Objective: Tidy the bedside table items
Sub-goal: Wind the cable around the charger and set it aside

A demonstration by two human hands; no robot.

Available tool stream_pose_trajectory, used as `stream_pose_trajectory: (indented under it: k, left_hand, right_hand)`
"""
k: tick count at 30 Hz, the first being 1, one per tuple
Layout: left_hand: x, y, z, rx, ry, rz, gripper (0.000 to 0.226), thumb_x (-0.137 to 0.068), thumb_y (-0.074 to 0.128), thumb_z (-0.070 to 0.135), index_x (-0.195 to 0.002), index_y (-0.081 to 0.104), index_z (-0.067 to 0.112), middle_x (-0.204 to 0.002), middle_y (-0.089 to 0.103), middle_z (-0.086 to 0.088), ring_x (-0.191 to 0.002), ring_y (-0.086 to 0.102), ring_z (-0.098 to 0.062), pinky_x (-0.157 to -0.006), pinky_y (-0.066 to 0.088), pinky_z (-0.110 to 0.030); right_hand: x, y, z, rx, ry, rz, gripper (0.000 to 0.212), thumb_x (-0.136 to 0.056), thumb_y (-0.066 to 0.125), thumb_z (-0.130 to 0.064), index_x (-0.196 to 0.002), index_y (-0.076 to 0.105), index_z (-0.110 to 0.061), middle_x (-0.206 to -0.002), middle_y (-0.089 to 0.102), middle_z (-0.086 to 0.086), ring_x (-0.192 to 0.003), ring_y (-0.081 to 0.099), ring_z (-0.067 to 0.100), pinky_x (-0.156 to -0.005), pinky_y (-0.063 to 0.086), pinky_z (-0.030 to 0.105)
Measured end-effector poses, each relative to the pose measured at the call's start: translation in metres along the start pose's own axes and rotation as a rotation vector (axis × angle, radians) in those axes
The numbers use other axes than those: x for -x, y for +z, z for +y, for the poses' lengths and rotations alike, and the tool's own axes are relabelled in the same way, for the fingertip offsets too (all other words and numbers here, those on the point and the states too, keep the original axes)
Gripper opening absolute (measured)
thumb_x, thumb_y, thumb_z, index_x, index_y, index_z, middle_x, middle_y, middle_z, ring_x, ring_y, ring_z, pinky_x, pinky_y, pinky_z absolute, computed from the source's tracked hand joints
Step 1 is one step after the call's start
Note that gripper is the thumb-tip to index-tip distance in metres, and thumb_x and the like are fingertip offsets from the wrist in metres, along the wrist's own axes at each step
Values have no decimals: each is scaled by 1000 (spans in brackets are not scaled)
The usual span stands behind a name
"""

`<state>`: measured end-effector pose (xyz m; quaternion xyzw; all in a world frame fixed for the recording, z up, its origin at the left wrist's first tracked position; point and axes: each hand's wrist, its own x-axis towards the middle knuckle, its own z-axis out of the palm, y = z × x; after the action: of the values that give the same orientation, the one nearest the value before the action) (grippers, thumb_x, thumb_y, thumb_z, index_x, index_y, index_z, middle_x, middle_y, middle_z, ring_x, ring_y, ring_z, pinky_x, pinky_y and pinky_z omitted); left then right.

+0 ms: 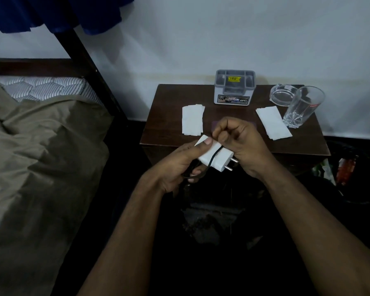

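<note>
From my head camera, my left hand (179, 165) is curled around a white two-pin plastic charger block (215, 155), thumb pressed on its top face, held just in front of the near edge of the dark brown wooden bedside surface (169, 129). A thin black cable (212, 158) crosses over the charger and loops down into that same palm. My right hand (241, 142) has its fingers bent tight, pinching the cable just above the charger; the two hands are almost touching.

On the surface I count two folded white paper tissues, one to the left (192, 120) and one to the right (272, 122); one grey plastic organiser box with compartments (234, 88) at the back; one clear round glass ashtray (282, 95); and one clear drinking glass (303, 106) standing just beside the ashtray. A bed with an olive sheet (41, 157) lies to the left.
</note>
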<state>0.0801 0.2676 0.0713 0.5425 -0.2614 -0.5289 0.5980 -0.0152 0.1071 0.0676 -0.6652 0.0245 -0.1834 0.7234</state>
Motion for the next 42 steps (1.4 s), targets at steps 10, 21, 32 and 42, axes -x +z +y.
stream_pose_trajectory:
  k: [10,21,32,42]
  left_hand:
    - [9,14,-1,-23,-65,-282,28,-99,56,38,-90,69,15,-56,55,-7,-42,45,-12,-40,28,-21]
    - [-2,8,1,128,162,44,24,-97,61,44,-94,73,23,-56,53,-3,-43,47,-9,-39,32,-19]
    - [-17,-1,-6,-322,415,813,36,-98,62,41,-115,54,10,-83,71,28,-73,67,10,-65,54,-14]
    - [-15,-3,-7,-691,522,1028,31,-102,61,31,-110,50,3,-84,55,23,-78,55,28,-61,39,3]
  right_hand:
    - [-5,17,4,44,15,78,50,-82,67,-63,-66,51,-18,-64,41,4,-56,39,8,-55,31,23]
    - [3,15,11,342,109,193,32,-97,53,3,-91,70,-24,-78,73,-16,-77,68,-7,-73,52,15]
    - [4,31,19,863,80,-272,24,-98,53,-13,-121,51,-14,-109,72,11,-103,69,32,-87,53,44]
    - [5,35,10,999,41,-331,17,-104,49,-33,-94,49,-19,-92,68,5,-85,67,28,-73,53,46]
